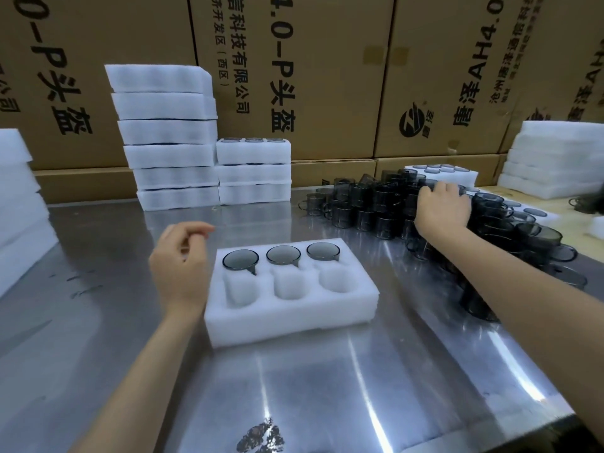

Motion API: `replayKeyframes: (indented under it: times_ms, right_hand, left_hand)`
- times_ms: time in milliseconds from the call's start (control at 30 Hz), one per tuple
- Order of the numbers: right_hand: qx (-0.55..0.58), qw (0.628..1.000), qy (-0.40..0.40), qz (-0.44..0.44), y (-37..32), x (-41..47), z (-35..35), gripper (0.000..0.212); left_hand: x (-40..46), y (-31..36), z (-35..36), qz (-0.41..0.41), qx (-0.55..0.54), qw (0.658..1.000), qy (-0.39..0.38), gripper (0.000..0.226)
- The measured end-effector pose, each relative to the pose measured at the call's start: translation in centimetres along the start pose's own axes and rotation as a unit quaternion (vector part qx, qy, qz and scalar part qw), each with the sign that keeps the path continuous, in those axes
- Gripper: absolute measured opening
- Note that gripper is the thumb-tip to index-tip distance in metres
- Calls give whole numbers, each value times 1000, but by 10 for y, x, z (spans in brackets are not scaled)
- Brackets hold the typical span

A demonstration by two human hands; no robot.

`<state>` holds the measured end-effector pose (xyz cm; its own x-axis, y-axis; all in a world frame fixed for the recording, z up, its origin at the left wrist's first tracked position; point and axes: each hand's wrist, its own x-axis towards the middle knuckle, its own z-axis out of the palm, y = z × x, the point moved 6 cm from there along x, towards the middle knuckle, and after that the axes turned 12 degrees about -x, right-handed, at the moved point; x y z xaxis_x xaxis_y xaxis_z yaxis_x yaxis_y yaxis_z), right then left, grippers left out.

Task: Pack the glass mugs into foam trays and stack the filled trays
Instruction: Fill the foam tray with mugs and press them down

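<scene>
Nearest on the steel table (327, 387) sits the foam tray (291, 308) being filled. Its far row holds three smoky glass mugs (283, 255), sunk to their rims with the handles tucked into side notches; the three near pockets (287, 286) are empty. The foam looks light and soft, so the tray probably slides or flexes if lifted by one corner, and both long sides seem the safer place to hold it once it is full.

The left hand (178, 266) hovers just beside the tray's left end, fingers loosely curled with thumb and forefinger close together, holding nothing.

Further out, the right hand (443, 207) lies spread on top of the heap of loose mugs (376, 207), fingers over the glass; whether it has closed round one mug I cannot tell. The mugs look thin-walled, smooth and brittle, and being piled against each other they could knock or topple when one is drawn out. Taking one by the body or through its handle, from the top of the heap, seems best.

Beyond stand stacks of filled trays (253, 171) and a taller stack (166, 135), with cardboard boxes (327, 76) behind.
</scene>
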<state>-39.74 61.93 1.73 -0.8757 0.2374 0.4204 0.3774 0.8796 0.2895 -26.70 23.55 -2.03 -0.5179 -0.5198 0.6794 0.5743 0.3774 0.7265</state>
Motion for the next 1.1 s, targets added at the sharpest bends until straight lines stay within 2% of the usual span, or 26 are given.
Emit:
replayKeyframes:
  times_ms: [100,200,300,400,567,700,800,867,933,1000,1100]
  right_hand:
    - [-42,998,-31,38,10,5,15,43]
    - [-74,993,-63,67,20,7,28,44]
    - [-119,987,-98,48,20,7,37,21]
    - [-128,988,-77,32,18,10,35,4]
    - [-103,994,-31,27,13,11,24,19]
    - [-77,997,29,10,4,11,-1,7]
    - [23,991,130,-21,-13,2,-35,8]
    - [153,970,185,-43,-27,-13,-59,12]
    - [324,928,170,-74,-43,-31,-75,15]
    - [451,869,128,-159,-66,-55,-89,9]
    - [519,805,79,-275,-97,-94,-107,5]
  left_hand:
    - [-7,-25,-2,-65,29,997,-15,28]
    - [-9,-39,-3,-117,14,993,-3,28]
    - [-9,-41,-1,-126,-4,992,-1,29]
    - [-10,-42,2,-133,-14,991,-12,32]
    - [-10,-45,3,-143,-22,989,-13,35]
    - [-10,-46,3,-148,-23,989,-13,34]
    - [-11,-45,4,-150,-26,988,-12,32]
    - [-11,-43,4,-148,-28,988,-15,30]
    - [-10,-41,4,-148,-31,988,-18,26]
    - [-9,-39,3,-152,-41,987,-19,25]
    - [-8,-35,4,-156,-63,985,-35,17]
